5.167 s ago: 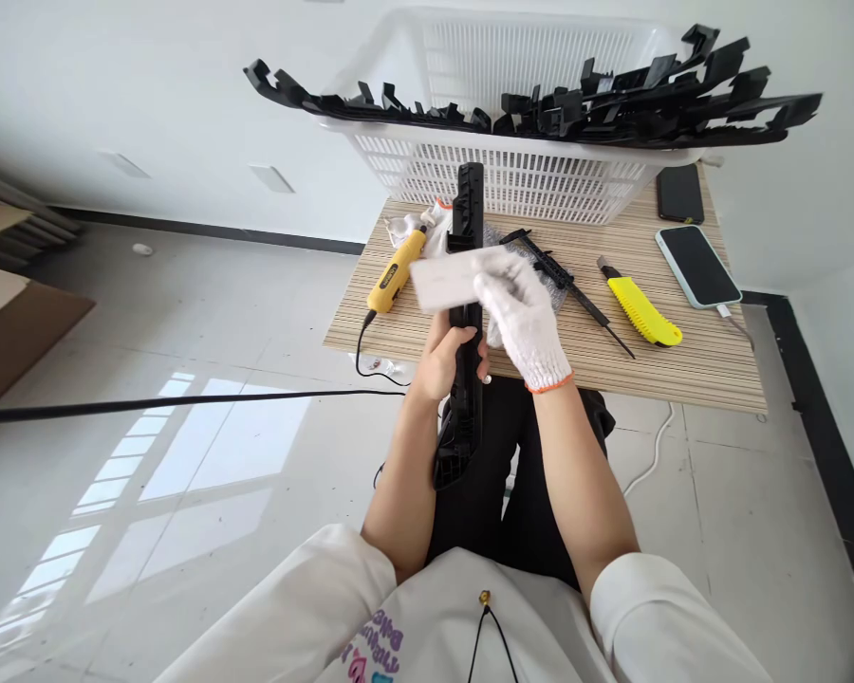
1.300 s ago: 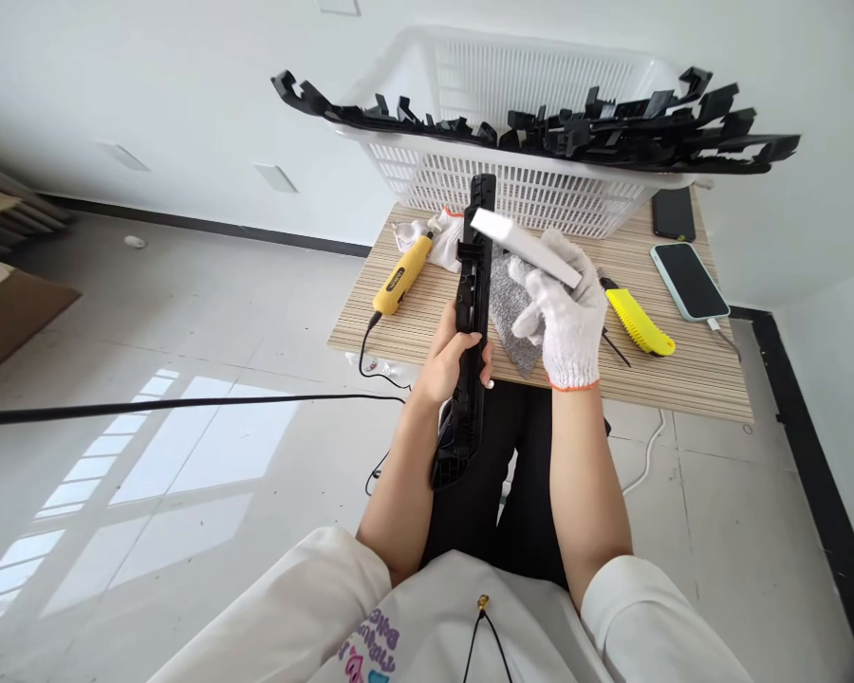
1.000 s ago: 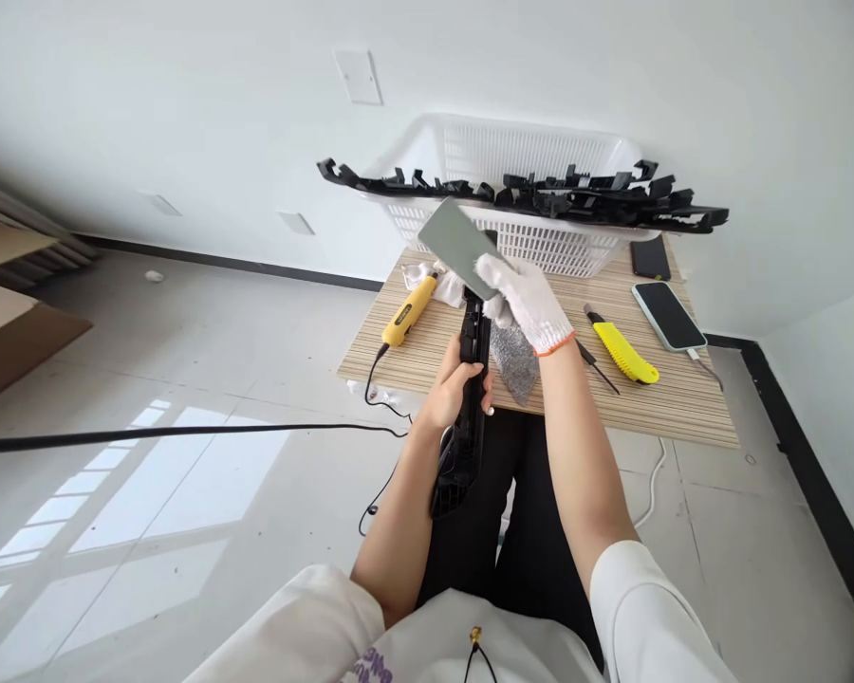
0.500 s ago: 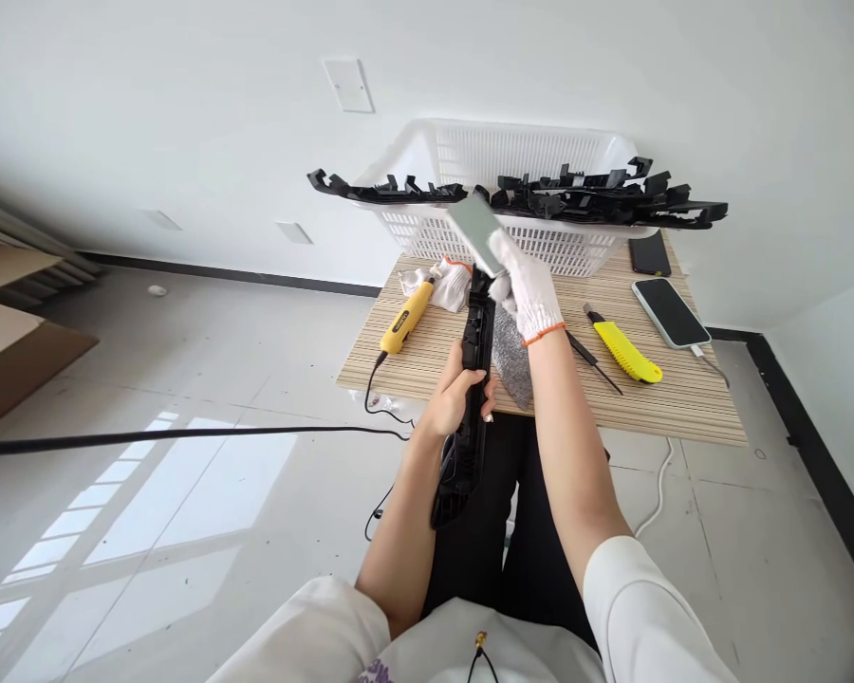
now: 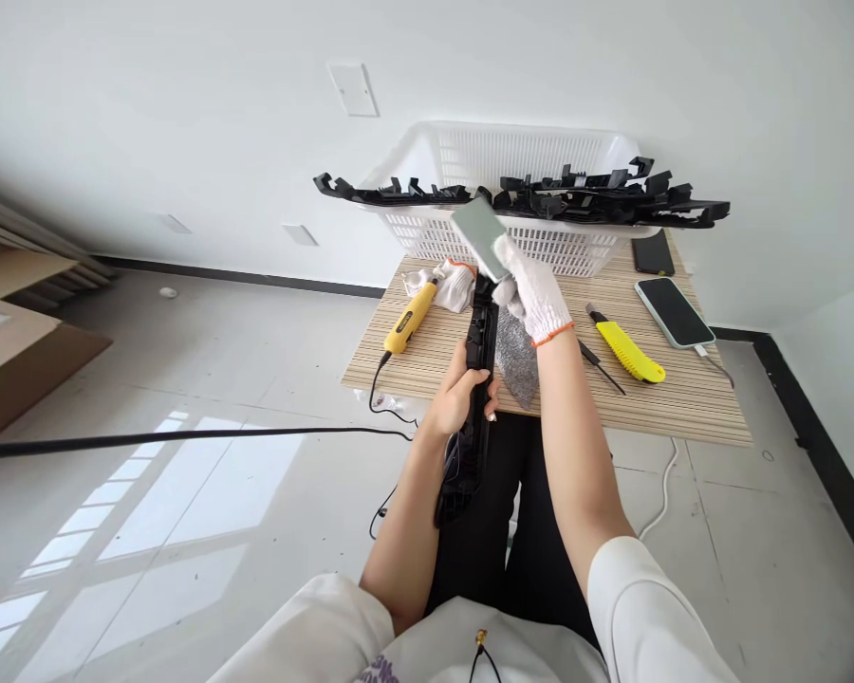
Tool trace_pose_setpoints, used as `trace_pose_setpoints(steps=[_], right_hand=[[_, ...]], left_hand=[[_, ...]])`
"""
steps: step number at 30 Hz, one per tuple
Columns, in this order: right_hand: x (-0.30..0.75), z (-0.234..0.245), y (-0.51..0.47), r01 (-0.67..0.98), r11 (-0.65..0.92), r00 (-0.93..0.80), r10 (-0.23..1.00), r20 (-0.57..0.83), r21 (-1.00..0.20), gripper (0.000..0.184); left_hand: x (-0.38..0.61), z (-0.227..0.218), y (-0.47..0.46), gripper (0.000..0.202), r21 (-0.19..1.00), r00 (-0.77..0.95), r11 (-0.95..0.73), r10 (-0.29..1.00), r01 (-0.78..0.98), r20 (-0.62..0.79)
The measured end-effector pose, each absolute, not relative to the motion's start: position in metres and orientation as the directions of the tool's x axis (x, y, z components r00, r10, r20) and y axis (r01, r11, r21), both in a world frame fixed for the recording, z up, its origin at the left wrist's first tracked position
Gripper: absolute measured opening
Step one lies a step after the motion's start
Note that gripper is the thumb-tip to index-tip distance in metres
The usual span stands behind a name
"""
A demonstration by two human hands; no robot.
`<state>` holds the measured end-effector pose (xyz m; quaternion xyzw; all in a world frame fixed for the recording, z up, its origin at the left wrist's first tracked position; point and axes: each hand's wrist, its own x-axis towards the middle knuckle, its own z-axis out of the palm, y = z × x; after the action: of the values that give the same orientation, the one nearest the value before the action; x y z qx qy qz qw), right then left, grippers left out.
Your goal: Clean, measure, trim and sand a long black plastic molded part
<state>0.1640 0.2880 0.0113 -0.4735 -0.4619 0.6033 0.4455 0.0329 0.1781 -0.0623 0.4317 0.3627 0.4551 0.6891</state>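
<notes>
My bare left hand [image 5: 462, 394] is wrapped round a long black plastic trim piece [image 5: 478, 351], held over the near edge of the table with its lower end above my lap. My right hand [image 5: 530, 285], in a white knit glove with an orange cuff, grips a flat, grey-green rectangular block [image 5: 478, 232], which looks like a sanding block. The block is tilted over the far end of the trim piece; whether they touch, I cannot tell. A grey speckled sheet or pouch [image 5: 518, 360] lies on the table beside the trim piece.
A white plastic basket [image 5: 427, 232] at the back carries several black trim pieces [image 5: 584, 199] across its rim. A yellow corded tool [image 5: 411, 318] and a white glove [image 5: 455, 285] lie left. Rightward are a thin black tool [image 5: 598, 362], yellow utility knife [image 5: 627, 349] and phone [image 5: 675, 311].
The whole view has shifted slightly, so most things appear a little further right. Both hands keep their holds, with the block still over the trim piece's far end.
</notes>
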Motion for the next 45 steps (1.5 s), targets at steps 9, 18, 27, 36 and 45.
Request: trace_pose_setpoints(steps=[9,18,27,36,45], right_hand=[[0.164,0.0,0.291,-0.138,-0.125,-0.216,0.972,-0.093,-0.983,0.046],[0.165,0.001,0.289,-0.186,-0.05,-0.182,0.983,-0.016,-0.981,0.05],[0.167,-0.001,0.29,-0.118,-0.059,-0.136,0.99,-0.043,-0.991,0.058],[0.171,-0.003,0.29,-0.192,-0.051,-0.252,0.968,-0.002,-0.98,0.049],[0.172,-0.005,0.292,-0.162,-0.062,-0.245,0.969,-0.021,-0.985,0.05]], left_hand=[[0.032,-0.065,0.178,0.031,0.928,0.335,0.2,0.938,-0.314,-0.089],[0.033,-0.066,0.178,0.027,0.933,0.342,0.185,0.937,-0.309,-0.073],[0.031,-0.066,0.178,0.034,0.936,0.34,0.182,0.937,-0.301,-0.073],[0.033,-0.065,0.178,0.037,0.94,0.349,0.175,0.935,-0.295,-0.064],[0.034,-0.063,0.178,0.03,0.94,0.335,0.19,0.938,-0.284,-0.088]])
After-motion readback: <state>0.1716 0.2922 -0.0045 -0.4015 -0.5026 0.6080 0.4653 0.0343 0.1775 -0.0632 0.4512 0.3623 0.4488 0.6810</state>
